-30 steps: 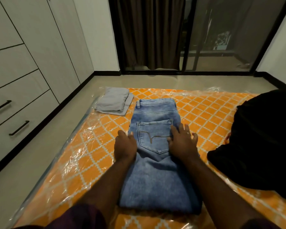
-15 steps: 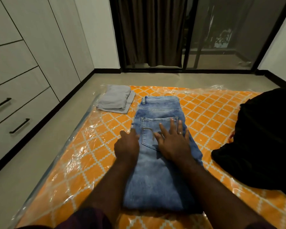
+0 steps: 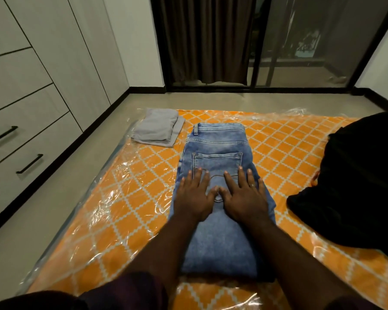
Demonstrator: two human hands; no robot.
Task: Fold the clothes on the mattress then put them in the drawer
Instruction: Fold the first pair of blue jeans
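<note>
Folded jeans laid lengthwise on plastic-wrapped orange mattress. Left hand and right hand pressed flat on denim, fingers straight and spread, thumbs nearly touching. Black clothing heap piled right. Folded grey garment placed beyond, left. Closed drawers seen far left.

Dim, warm indoor light is filling the room. Glare is glinting off the plastic wrap, the black heap is losing all detail, and wide-angle distortion is bowing the edges.
</note>
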